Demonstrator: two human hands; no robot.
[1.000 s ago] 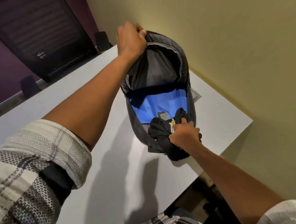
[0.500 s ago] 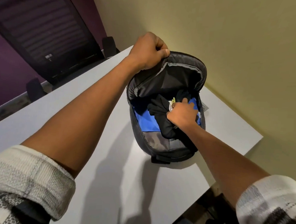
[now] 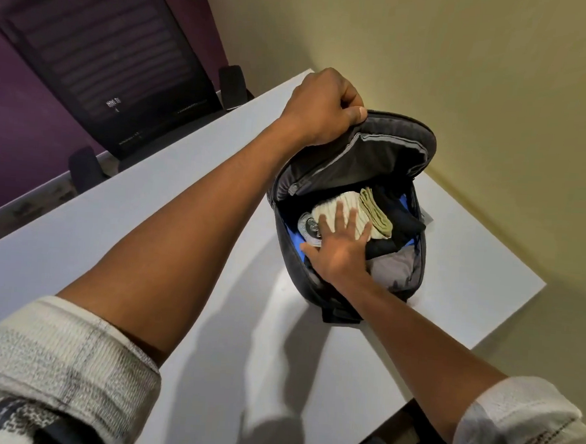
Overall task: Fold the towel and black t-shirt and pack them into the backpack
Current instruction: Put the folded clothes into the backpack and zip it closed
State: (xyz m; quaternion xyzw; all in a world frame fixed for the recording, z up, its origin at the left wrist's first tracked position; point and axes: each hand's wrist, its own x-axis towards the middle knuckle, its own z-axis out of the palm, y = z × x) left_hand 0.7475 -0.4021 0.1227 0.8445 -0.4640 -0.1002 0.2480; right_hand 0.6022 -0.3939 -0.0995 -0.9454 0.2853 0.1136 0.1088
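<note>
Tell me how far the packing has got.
Done: black t-shirt and folded towel both lie inside the backpack. In hand: left hand grips the flap open; right hand presses the towel flat. Left: withdraw the hands; the backpack is not closed.

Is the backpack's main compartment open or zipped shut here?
Open. The left hand holds the backpack flap up, showing the towel and black t-shirt inside.
</note>
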